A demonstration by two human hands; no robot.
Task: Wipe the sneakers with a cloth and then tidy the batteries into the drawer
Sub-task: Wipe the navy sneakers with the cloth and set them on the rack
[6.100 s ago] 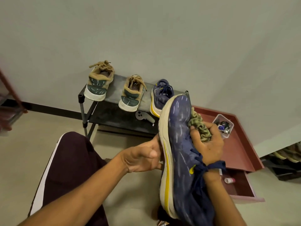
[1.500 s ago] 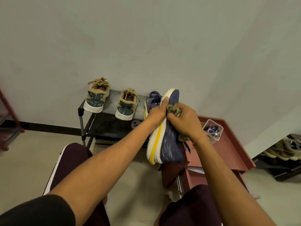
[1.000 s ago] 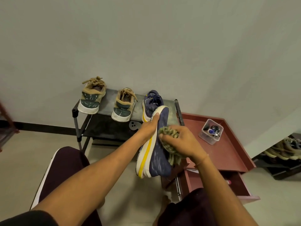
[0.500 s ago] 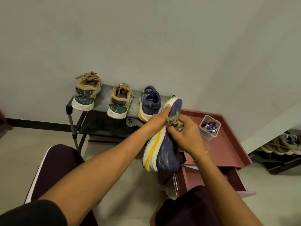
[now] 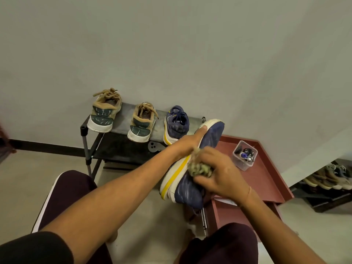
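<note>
Left hand (image 5: 187, 142) grips the blue sneaker (image 5: 190, 189) by its sole, held up above the open drawer (image 5: 224, 214). Right hand (image 5: 219, 174) has the balled-up cloth (image 5: 198, 169) squeezed against its side. Batteries sit in the clear tub (image 5: 244, 156) on the red table (image 5: 266, 180).

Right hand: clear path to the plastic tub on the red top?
Probably yes: nothing stands between the right hand and the plastic tub. It grips the cloth on the held blue sneaker, though.

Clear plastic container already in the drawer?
No, the clear plastic container sits on top of the red cabinet, above the open drawer.
</note>
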